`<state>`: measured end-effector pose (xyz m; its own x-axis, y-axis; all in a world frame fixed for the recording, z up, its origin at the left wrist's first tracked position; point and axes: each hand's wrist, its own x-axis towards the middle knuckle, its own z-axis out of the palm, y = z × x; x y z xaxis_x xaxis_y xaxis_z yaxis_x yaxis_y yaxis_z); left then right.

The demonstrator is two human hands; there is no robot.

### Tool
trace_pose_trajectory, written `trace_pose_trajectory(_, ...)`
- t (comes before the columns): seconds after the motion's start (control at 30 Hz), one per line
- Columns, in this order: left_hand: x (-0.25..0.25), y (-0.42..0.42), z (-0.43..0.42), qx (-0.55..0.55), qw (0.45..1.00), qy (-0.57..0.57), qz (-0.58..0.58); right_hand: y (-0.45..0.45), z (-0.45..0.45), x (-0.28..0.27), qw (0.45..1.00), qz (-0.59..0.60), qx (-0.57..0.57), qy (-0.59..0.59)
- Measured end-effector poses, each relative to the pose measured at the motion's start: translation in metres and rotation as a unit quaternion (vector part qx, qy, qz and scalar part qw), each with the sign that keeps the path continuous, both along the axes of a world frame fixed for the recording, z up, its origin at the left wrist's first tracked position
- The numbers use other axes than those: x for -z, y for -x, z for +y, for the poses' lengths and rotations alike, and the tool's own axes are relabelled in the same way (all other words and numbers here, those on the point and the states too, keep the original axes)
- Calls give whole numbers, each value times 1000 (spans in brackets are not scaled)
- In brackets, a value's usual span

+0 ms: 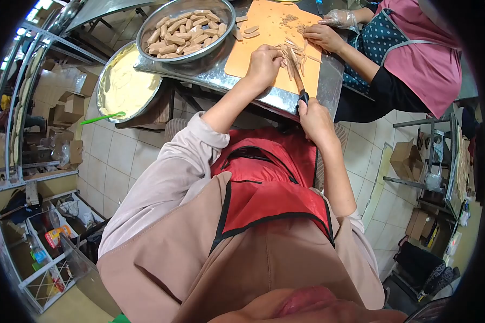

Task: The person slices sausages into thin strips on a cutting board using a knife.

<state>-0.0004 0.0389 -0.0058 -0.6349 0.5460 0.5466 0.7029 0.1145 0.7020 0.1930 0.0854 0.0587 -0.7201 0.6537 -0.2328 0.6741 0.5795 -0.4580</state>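
Note:
My right hand (317,123) is closed round the black handle of a knife (296,72), whose blade lies across thin sausage strips (291,52) on an orange cutting board (264,27). My left hand (265,65) rests on the board left of the blade, its fingers curled in on some strips; the fingertips are partly hidden. Several uncut sausages (248,31) sit at the board's left edge. Small chopped bits (289,19) lie toward its far side.
Left of the board stands a metal bowl (229,35) full of sausages. Below it, a large basin (157,89) holds pale yellow batter and a green-handled utensil (103,118). At the right a co-worker's bare hand (324,37) and gloved hand (339,19) reach over the same metal table (328,89).

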Motion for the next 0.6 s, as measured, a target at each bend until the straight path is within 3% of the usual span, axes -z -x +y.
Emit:
trace_pose_trajectory(0.13, -19, -18, -21, -28, 988, 13, 152, -9, -3, -11, 998, 17, 7, 57)
trace_pose_trajectory(0.23, -64, -47, -41, 114, 985, 15, 126, -9, 1, -16, 993, 17, -99, 61)
trace_pose_trajectory(0.27, -84, -62, -50, 191, 975, -10, 111, -3, -3, -37, 989, -47, -92, 107)
trace_pose_trajectory(0.33, -127, -91, -72, 332, 938, -51, 86, -14, 7, -14, 954, 211, -197, 82)
trace_pose_trajectory(0.4, -169, -112, -92, 447, 884, -100, 97, -11, 5, -21, 943, 237, -232, -34)
trace_pose_trajectory(0.47, -193, -132, -109, 492, 850, -158, 100, 10, 23, -21, 979, 52, -189, -51)
trace_pose_trajectory(0.5, -199, -141, -116, 489, 848, -184, 84, 28, 37, -18, 986, -29, -161, 32)
trace_pose_trajectory(0.6, -219, -154, -133, 485, 842, -213, 103, 34, 51, -28, 986, -79, -120, 89)
